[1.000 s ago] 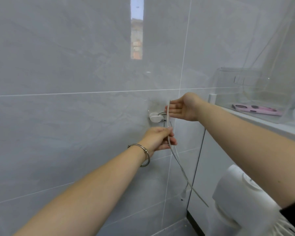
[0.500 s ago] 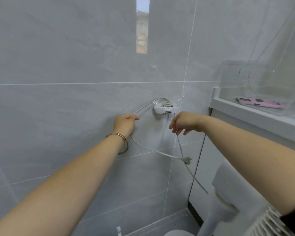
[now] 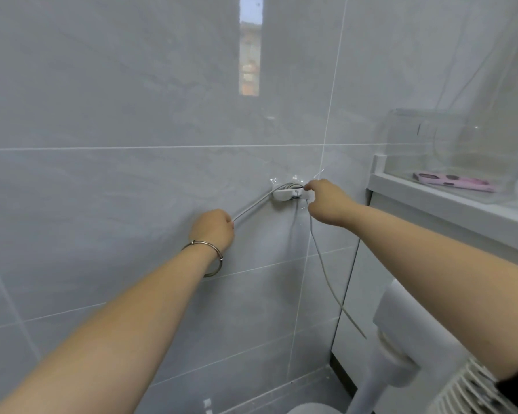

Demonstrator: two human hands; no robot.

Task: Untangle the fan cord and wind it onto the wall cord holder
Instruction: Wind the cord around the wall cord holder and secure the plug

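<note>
A small white cord holder is stuck to the grey tiled wall, with loops of the grey-white fan cord wound round it. My left hand, a metal bangle on its wrist, grips the cord's end and holds it taut down and left from the holder. My right hand is at the holder's right end, fingers curled against it and the cord. From there the cord hangs down toward the white fan at the lower right.
A white cabinet juts out at right, carrying a clear plastic box with a pink object inside. The fan's grille fills the bottom right corner. Bare grey tile spreads left of the holder.
My left hand pulled the cord's slack loop straight, so it now runs taut from the holder. My right hand rose from below the holder to its right end. The dangling plug is out of sight.
</note>
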